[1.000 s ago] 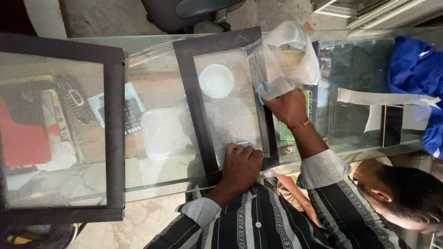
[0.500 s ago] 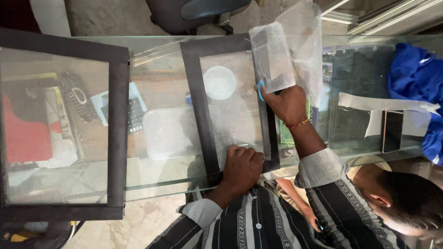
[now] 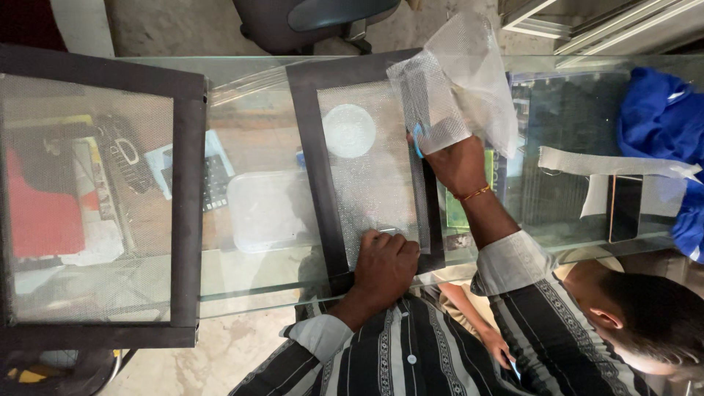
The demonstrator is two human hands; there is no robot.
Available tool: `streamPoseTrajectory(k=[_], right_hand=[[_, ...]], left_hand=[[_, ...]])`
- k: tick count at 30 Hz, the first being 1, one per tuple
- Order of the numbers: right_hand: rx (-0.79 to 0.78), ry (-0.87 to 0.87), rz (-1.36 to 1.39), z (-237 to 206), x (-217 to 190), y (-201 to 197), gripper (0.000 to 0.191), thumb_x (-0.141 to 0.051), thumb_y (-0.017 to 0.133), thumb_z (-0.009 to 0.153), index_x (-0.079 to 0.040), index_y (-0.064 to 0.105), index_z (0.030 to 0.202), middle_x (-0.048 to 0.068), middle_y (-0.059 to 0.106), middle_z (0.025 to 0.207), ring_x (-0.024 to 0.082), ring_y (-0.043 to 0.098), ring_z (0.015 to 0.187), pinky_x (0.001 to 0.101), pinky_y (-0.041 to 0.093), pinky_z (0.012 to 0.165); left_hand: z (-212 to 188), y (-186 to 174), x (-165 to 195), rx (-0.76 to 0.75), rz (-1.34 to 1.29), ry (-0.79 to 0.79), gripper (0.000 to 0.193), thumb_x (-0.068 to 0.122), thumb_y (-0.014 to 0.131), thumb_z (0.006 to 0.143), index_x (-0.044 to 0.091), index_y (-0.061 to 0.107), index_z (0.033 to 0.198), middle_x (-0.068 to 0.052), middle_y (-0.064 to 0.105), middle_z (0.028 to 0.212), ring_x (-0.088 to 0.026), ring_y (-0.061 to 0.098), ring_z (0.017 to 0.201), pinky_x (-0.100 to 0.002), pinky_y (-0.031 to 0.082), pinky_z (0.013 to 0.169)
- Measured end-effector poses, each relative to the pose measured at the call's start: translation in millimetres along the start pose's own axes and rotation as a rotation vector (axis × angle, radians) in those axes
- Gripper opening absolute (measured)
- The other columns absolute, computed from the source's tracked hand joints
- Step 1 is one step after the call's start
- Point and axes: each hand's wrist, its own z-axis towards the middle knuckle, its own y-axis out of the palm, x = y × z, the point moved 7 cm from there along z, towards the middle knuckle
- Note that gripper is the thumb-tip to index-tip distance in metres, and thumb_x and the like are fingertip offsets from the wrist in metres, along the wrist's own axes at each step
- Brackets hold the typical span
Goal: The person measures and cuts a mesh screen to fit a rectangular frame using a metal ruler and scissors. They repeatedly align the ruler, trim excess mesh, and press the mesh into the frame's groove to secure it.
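Note:
A dark rectangular frame [image 3: 304,161] with fine mesh stretched across it lies on a glass table [image 3: 257,290]. My left hand [image 3: 385,264] presses down with curled fingers on the frame's near end. My right hand [image 3: 458,161] rests on the frame's right bar. It grips a loose sheet of white mesh [image 3: 462,81], which stands up over the far right corner. A small blue piece [image 3: 416,139] shows at the fingertips of that hand; what it is cannot be told. Both sleeves are striped black and white.
A larger mesh frame [image 3: 191,220] lies at the left. Below the glass are a calculator [image 3: 213,180], a red item [image 3: 44,220] and a white tray [image 3: 268,209]. Blue cloth [image 3: 660,125] and white strips [image 3: 609,165] lie at right. A dark-haired head [image 3: 653,323] shows lower right.
The white mesh sheet in my right hand has gone from curled to spread out and raised. My left hand has stayed pressed on the frame's near end.

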Motion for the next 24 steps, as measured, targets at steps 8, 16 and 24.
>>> streamPoseTrajectory(k=[8, 16, 24], right_hand=[[0.009, -0.065, -0.014, 0.7, 3.6, -1.6, 0.040, -0.038, 0.080, 0.094, -0.001, 0.074, 0.106, 0.019, 0.076, 0.094, 0.035, 0.075, 0.084, 0.0411, 0.059, 0.071], [0.049, -0.022, -0.162, 28.5, -9.7, -0.4, 0.040, -0.045, 0.081, 0.090, -0.005, 0.079, 0.095, 0.018, 0.074, 0.081, 0.037, 0.072, 0.071, 0.0443, 0.057, 0.065], [-0.064, 0.102, -0.123, 35.8, -4.9, 1.7, 0.046, -0.048, 0.081, 0.090, -0.002, 0.076, 0.093, 0.018, 0.072, 0.076, 0.034, 0.071, 0.065, 0.0430, 0.056, 0.063]], left_hand=[[-1.8, 4.3, -1.0, -0.027, -0.003, -0.018, 0.009, 0.016, 0.065, 0.092, 0.009, 0.070, 0.093, -0.006, 0.068, 0.089, -0.023, 0.064, 0.086, -0.047, 0.041, 0.094], [-1.6, 1.8, -0.5, -0.036, -0.010, -0.016, 0.010, 0.016, 0.065, 0.091, 0.008, 0.070, 0.096, -0.006, 0.067, 0.089, -0.024, 0.064, 0.088, -0.047, 0.041, 0.096], [0.2, -2.8, 0.0, -0.015, -0.026, -0.019, 0.008, 0.016, 0.067, 0.090, 0.009, 0.069, 0.094, -0.006, 0.066, 0.088, -0.025, 0.064, 0.087, -0.047, 0.041, 0.093]])
